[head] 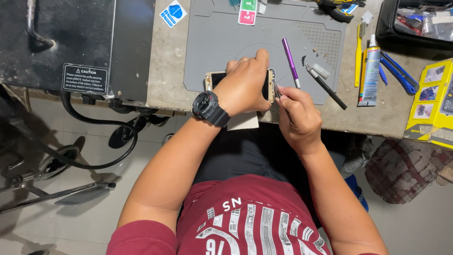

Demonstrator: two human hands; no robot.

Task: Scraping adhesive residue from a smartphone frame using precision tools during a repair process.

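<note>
A gold-framed phone (215,78) lies on the near edge of a grey work mat (222,42). My left hand (245,82), with a black watch on the wrist, presses down over the phone and grips it. At the phone's right end, my right hand (296,113) pinches a thin dark tool (277,90), with its tip touching that end. Most of the phone is hidden under my left hand.
On the mat lie a purple-handled tool (290,60) and a black pen-like tool (326,87). A glue tube (371,71), yellow brush (359,52), blue tweezers (399,73) and yellow box (432,101) sit right. A black machine (71,42) stands left.
</note>
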